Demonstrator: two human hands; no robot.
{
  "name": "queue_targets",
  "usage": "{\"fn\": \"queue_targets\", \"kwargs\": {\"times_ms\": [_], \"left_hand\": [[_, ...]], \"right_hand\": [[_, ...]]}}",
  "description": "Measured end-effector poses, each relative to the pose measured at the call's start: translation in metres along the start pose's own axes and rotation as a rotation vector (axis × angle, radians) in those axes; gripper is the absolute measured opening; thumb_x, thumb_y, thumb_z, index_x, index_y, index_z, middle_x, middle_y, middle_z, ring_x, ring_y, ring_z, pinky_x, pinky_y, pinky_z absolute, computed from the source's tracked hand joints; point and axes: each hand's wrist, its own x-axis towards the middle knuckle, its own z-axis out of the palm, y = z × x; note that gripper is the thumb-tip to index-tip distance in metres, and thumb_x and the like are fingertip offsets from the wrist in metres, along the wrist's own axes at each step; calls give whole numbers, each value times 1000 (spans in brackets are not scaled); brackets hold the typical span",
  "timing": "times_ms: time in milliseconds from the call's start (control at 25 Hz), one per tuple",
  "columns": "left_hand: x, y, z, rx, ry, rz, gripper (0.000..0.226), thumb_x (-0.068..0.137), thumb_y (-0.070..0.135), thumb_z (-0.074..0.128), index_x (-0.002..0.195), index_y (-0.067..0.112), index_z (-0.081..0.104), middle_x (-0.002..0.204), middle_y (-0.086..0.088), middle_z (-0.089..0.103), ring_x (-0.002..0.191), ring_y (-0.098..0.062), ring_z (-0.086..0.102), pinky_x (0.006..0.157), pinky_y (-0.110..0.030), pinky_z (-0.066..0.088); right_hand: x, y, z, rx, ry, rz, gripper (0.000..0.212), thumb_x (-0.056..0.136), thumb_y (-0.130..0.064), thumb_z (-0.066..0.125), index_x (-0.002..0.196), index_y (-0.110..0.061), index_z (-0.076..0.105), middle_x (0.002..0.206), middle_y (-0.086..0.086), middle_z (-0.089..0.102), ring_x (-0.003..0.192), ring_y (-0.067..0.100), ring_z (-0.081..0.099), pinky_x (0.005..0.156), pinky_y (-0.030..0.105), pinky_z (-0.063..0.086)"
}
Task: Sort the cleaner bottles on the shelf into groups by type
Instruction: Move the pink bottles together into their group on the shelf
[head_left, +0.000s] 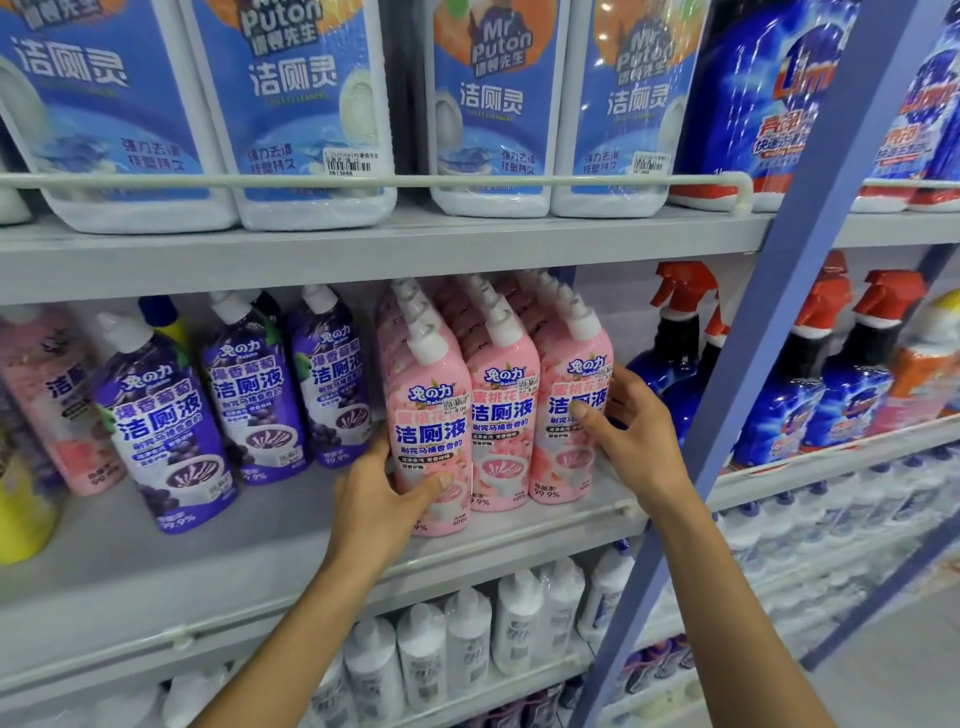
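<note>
The left hand (379, 493) wraps the lower body of the front-left glossy pink plastic cleaner bottle (431, 415), which has a white angled cap. The thumb lies across the label and the fingers go round the far side. The right hand (636, 431) clasps the front-right pink bottle (566, 462), thumb on the label and fingers curling behind. How firmly it holds is hard to tell.

A middle pink bottle (501, 436) stands between the hands, touching both neighbours, with more rows behind. If full, these bottles are probably fairly heavy, stiff-walled and slick, so the low body seems a safer hold than the slim neck.

Just below the hands runs a pale shelf rail (519, 535) to lift over, and the grey shelf board (363, 249) above leaves little headroom. Left of the left hand, purple grape-print bottles (166, 431) stand loosely with bare shelf in front. Right of the right hand are dark blue spray bottles (670, 358) and a blue steel upright (779, 312).
</note>
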Motion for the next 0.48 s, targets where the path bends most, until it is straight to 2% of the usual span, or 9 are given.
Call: {"fn": "queue_targets", "kwargs": {"times_ms": [80,240,480], "left_hand": [[-2,3,5,11,23,6,49,76,24,89,119,30,65,96,15,77,80,0,74,77,-31,63],[-4,3,9,-1,39,5,56,74,32,89,124,30,64,104,18,76,96,-3,72,89,-38,61],[-8,-1,10,-19,61,42,56,76,37,87,128,32,64,106,21,76,97,-3,73,91,-40,61]], "right_hand": [[-1,1,-2,-12,3,-9,54,94,-22,76,144,-21,56,125,-12,73,116,5,68,103,44,57],[-3,3,-2,-27,29,-27,52,96,-21,74,145,-22,56,125,-16,72,118,4,67,106,46,54],[-8,1,3,-7,41,-22,55,98,-21,71,149,-23,52,130,-15,69,122,3,64,109,45,52]]}}
